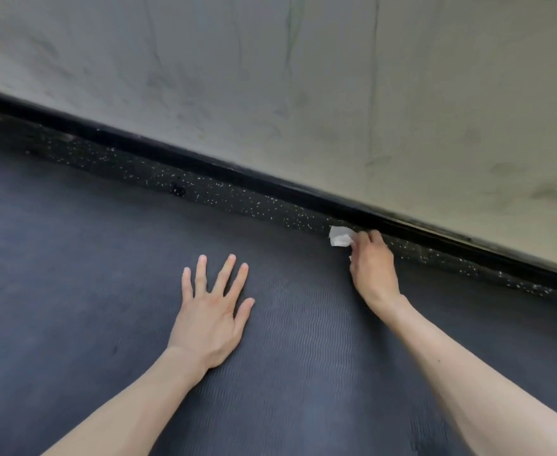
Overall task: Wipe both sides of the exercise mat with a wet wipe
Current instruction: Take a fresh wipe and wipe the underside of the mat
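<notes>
Nearest me, both my bare forearms reach out over the exercise mat (73, 291), dark grey with a fine ribbed texture, lying flat and filling the lower part of the view. My left hand (211, 320) is palm-down on the mat's middle, fingers straight and spread wide, holding nothing, just pressing to brace the mat. Further out, my right hand (374, 271) is at the mat's far edge, fingers curled and pinching the wet wipe (339, 236), a small white crumpled wad that sticks out to the left of my fingertips. The view is soft there, so the wipe looks to sit right on the mat's far edge, but I cannot tell if it touches the mat or the strip just past it. Beyond the mat's far edge: a narrow band of black speckled floor (237, 199), then a black baseboard (270, 182), then a scuffed pale wall (303, 77). Step in hand, my read: wiping the face-up side, at the end of a stroke by the far edge. No sign of how much of this side is covered. Next move calls for dragging the wipe back across the mat in overlapping passes, left hand pinning the mat so it doesn't creep; the flip to the underside is not yet done.
</notes>
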`<move>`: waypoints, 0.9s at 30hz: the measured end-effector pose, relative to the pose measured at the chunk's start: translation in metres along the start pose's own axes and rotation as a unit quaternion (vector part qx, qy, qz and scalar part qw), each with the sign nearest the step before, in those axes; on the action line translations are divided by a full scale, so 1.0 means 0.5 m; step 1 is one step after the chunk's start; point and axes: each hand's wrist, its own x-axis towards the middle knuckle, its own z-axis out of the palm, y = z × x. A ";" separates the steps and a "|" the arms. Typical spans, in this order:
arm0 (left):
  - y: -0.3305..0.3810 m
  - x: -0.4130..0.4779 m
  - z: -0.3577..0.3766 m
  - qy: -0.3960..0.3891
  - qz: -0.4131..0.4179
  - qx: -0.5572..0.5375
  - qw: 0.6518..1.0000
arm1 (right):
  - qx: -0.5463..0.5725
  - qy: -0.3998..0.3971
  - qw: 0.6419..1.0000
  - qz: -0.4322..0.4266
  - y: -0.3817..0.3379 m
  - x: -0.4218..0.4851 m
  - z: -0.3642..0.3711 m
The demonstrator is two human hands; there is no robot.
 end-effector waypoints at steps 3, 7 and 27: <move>0.000 -0.001 0.001 0.005 0.002 0.006 1.000 | 0.031 -0.001 0.998 -0.045 -0.068 -0.041 0.023; 0.000 0.001 0.000 -0.010 -0.001 0.019 1.000 | 0.093 -0.070 0.978 -0.174 -0.175 -0.139 0.053; 0.004 -0.001 -0.006 -0.012 -0.008 0.026 1.000 | 0.091 -0.138 0.950 -0.263 -0.117 -0.237 0.002</move>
